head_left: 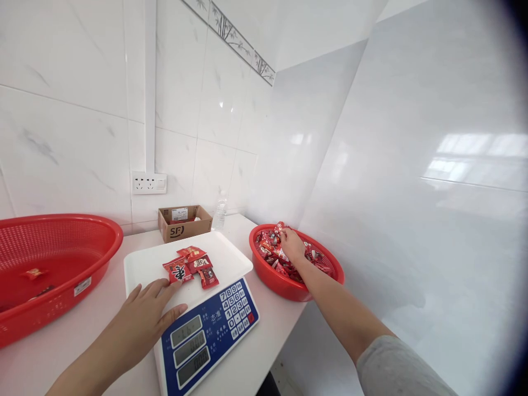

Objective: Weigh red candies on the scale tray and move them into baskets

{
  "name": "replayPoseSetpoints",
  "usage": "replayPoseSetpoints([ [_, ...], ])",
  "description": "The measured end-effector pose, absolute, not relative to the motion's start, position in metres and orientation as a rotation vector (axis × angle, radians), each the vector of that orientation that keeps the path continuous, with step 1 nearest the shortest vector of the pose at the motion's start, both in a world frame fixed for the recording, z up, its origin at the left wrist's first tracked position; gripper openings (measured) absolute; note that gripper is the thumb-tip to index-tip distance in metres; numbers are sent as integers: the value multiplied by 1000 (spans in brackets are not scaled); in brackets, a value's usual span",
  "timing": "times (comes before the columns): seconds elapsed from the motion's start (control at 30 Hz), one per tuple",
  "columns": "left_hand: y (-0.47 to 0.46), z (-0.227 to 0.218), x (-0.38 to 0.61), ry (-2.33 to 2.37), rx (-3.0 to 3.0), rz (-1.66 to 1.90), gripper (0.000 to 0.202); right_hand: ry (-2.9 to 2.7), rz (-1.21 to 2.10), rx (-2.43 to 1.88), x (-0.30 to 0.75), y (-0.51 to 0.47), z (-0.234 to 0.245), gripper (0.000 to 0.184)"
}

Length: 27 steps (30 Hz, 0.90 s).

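My left hand lies with fingers spread at the near edge of the white weighing pan of a digital scale. Its fingertips come close to several red-wrapped snack packets grouped on the pan; whether they touch is hard to tell. Over a round red basket filled with similar packets, my right hand pinches a small red packet between thumb and fingers. The scale's blue keypad panel faces me, its displays lit with digits.
A larger red basket with a few packets inside stands at the left. Behind the scale are an open cardboard box and a clear plastic bottle. A wall socket is above. The white table's right edge runs below the packet-filled basket.
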<state>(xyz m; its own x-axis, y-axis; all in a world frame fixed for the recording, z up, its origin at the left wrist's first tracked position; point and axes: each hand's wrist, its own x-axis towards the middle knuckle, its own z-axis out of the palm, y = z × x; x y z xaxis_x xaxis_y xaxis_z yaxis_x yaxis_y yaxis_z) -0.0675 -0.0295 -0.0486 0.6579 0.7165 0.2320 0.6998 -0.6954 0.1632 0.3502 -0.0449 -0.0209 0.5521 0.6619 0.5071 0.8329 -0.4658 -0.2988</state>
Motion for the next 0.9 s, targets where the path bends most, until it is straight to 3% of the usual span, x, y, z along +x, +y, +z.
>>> replayPoseSetpoints([
  [0.33, -37, -37, -65, 1250, 2708, 358, 52, -1423, -497, -1908, 332, -44, -14, 33],
  [0.7, -49, -19, -65, 1257, 2623, 281, 54, -2051, -41, -1543, 198, -16, -4, 46],
  [0.8, -51, -16, -66, 1239, 2628, 277, 55, -2162, -43, -1565, 196, -10, -1, 46],
  [0.9, -52, -15, -66, 1237, 2626, 267, 54, -1993, -114, -1849, 226, -6, -1, 42],
])
